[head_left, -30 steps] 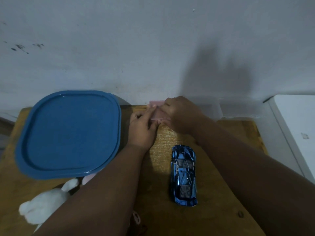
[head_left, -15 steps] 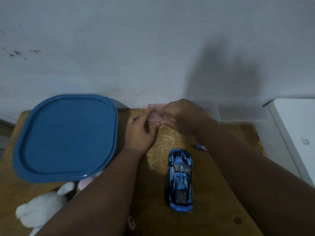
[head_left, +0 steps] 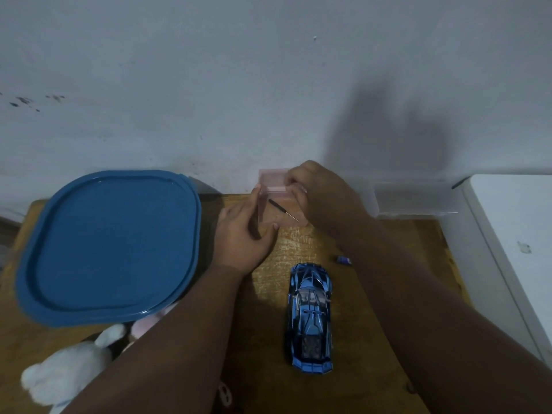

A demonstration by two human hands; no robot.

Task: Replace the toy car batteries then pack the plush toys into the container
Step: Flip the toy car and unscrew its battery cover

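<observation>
A shiny blue toy car (head_left: pixel 310 316) lies on the wooden table (head_left: pixel 373 339), nose pointing away from me. Beyond it, near the wall, both hands hold a small pink see-through pouch (head_left: pixel 279 201) with a thin dark screwdriver (head_left: pixel 283 209) inside. My left hand (head_left: pixel 243 234) grips the pouch's left side. My right hand (head_left: pixel 324 198) pinches its top right edge. A small battery (head_left: pixel 343 260) lies right of the car, by my right forearm. A white plush toy (head_left: pixel 64 373) and a bit of a pink one (head_left: pixel 143 325) sit at the lower left, partly under my left arm.
A large blue lid (head_left: pixel 109 246) covers the container on the left of the table. A clear plastic box (head_left: pixel 415 198) stands against the wall at the back right. A white appliance (head_left: pixel 519 249) borders the table's right side.
The hands have lifted the pink pouch and pulled it more open, so the screwdriver inside now shows. The battery beside the car has come into view. The car has not moved.
</observation>
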